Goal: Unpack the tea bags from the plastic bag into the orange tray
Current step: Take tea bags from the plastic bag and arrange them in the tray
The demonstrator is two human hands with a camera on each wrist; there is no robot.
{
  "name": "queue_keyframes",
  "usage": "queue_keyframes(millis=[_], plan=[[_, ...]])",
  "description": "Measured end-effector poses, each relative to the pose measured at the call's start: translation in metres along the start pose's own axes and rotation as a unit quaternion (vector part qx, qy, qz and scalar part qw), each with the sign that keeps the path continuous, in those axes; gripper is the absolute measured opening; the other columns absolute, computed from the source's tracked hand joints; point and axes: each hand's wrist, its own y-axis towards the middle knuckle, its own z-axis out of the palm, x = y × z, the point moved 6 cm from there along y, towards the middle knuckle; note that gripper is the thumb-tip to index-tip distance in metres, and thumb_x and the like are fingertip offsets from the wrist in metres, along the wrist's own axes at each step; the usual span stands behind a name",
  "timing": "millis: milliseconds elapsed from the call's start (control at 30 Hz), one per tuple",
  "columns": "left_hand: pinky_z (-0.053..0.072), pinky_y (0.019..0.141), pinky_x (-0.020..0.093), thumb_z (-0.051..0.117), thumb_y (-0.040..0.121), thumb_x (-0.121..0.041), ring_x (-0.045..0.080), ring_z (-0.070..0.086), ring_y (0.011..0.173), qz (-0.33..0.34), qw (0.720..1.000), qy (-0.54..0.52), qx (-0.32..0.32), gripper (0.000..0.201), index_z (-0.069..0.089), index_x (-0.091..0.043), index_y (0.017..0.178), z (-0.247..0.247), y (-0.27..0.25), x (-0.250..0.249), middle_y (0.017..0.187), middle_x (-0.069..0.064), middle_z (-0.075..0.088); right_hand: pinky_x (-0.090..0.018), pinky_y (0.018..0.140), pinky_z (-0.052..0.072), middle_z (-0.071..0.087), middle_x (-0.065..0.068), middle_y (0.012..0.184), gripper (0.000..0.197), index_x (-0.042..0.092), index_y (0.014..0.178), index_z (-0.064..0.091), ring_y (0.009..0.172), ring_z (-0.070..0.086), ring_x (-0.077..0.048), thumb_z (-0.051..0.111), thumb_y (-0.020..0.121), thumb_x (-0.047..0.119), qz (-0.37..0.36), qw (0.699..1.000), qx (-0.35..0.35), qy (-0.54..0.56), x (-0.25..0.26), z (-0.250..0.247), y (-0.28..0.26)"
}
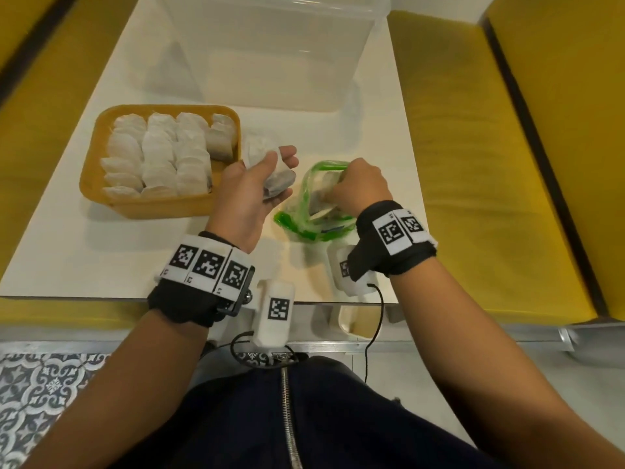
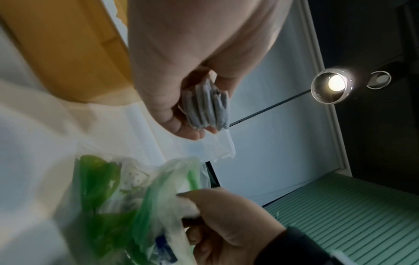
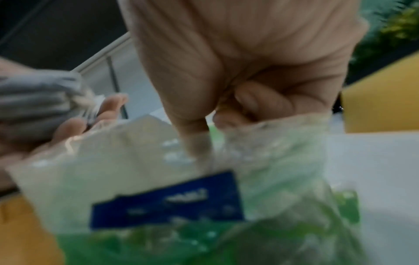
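The orange tray (image 1: 91, 170) sits at the left of the white table, packed with rows of white tea bags (image 1: 159, 154). Just right of the tray, my left hand (image 1: 267, 174) grips a stack of several tea bags (image 1: 270, 164), seen edge-on as a grey stack (image 2: 207, 105) in the left wrist view. My right hand (image 1: 351, 187) reaches into the mouth of the clear and green plastic bag (image 1: 304, 211), fingers curled inside it. The bag (image 3: 158, 188) fills the blurred right wrist view, with a blue label (image 3: 165, 202). What my right fingers hold inside the bag is hidden.
A large clear plastic container (image 1: 270, 52) stands at the back of the table (image 1: 101, 265). Yellow seat cushions (image 1: 473, 130) flank the table on both sides. The table's near edge runs just below my wrists.
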Motion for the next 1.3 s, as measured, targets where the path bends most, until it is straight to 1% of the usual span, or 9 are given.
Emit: queue_keyframes(millis=[200,367,467,633,800,933,1033,1200,1300], plan=[[0.055,0.076,0.026,0.042,0.101,-0.015,0.014,0.062,0.086,-0.022,0.997,-0.072,-0.012,0.021,0.063,-0.013,0.105,-0.010,0.004,0.005,0.094,0.000,0.062,-0.019,0.051,0.038,0.054,0.002,0.062,0.030,0.015,0.060,0.055,0.059,0.053,-0.013,0.081,0.072,0.020,-0.064,0.989,0.031,0.128,-0.006,-0.022,-0.006],[0.056,0.065,0.023,0.043,0.101,-0.012,0.016,0.061,0.080,-0.056,0.991,-0.122,-0.026,0.018,0.061,-0.010,0.104,-0.010,0.009,0.009,0.091,0.004,0.059,-0.010,0.040,0.034,0.057,-0.001,0.056,0.017,0.004,0.078,0.067,0.044,0.050,-0.004,0.080,0.074,0.013,-0.132,0.978,-0.007,0.159,0.003,-0.063,-0.022],[0.056,0.062,0.022,0.045,0.100,-0.015,0.018,0.060,0.082,-0.101,0.986,-0.131,-0.022,0.018,0.062,-0.008,0.105,-0.005,0.013,0.012,0.096,0.007,0.059,-0.011,0.041,0.036,0.061,-0.013,0.065,0.017,0.000,0.085,0.070,0.044,0.049,-0.003,0.079,0.077,0.012,-0.188,0.967,0.011,0.174,0.020,-0.082,-0.039],[0.058,0.069,0.025,0.042,0.100,-0.033,0.017,0.068,0.085,-0.175,0.974,-0.128,0.059,0.039,0.059,-0.007,0.122,0.014,0.007,0.009,0.108,0.010,0.067,-0.018,0.043,0.039,0.065,-0.022,0.071,0.016,0.002,0.088,0.072,0.050,0.051,-0.008,0.078,0.077,0.012,-0.288,0.938,0.132,0.138,0.063,-0.079,-0.066],[0.057,0.074,0.029,0.038,0.094,-0.054,0.017,0.067,0.083,-0.195,0.959,-0.114,0.173,0.048,0.063,-0.017,0.109,0.022,-0.015,-0.004,0.092,0.003,0.070,-0.010,0.046,0.037,0.067,-0.011,0.069,0.014,0.003,0.083,0.073,0.044,0.049,0.000,0.078,0.077,0.014,-0.310,0.947,0.082,0.031,0.088,-0.067,-0.060],[0.059,0.076,0.030,0.058,0.082,-0.026,0.023,0.064,0.096,-0.171,0.962,-0.101,0.189,0.036,0.061,-0.004,0.111,0.007,-0.022,-0.007,0.106,0.010,0.065,-0.016,0.047,0.048,0.070,-0.015,0.080,0.010,0.005,0.085,0.072,0.050,0.059,-0.010,0.075,0.076,0.009,-0.318,0.946,0.064,0.024,0.102,-0.057,-0.057],[0.058,0.075,0.025,0.057,0.076,-0.011,0.020,0.066,0.091,-0.151,0.965,-0.096,0.189,0.038,0.057,0.000,0.113,-0.008,-0.022,-0.011,0.098,0.006,0.070,-0.024,0.050,0.055,0.069,-0.015,0.084,0.016,0.005,0.087,0.071,0.053,0.065,-0.017,0.080,0.074,0.008,-0.315,0.943,0.086,0.068,0.113,-0.046,-0.058],[0.058,0.072,0.023,0.058,0.083,0.001,0.017,0.068,0.086,-0.098,0.985,-0.053,0.134,0.023,0.063,-0.005,0.104,-0.040,-0.020,-0.024,0.093,0.006,0.071,-0.009,0.046,0.038,0.065,-0.011,0.075,0.014,0.006,0.084,0.072,0.052,0.051,-0.003,0.081,0.074,0.012,-0.313,0.943,0.081,0.083,0.130,-0.039,-0.056],[0.057,0.070,0.022,0.061,0.082,-0.002,0.017,0.067,0.085,-0.086,0.989,-0.041,0.116,0.023,0.064,-0.007,0.104,-0.055,-0.021,-0.030,0.094,0.006,0.070,-0.010,0.047,0.037,0.059,-0.004,0.068,0.015,0.007,0.086,0.072,0.053,0.046,-0.002,0.080,0.075,0.013,-0.316,0.941,0.081,0.092,0.140,-0.034,-0.057]])
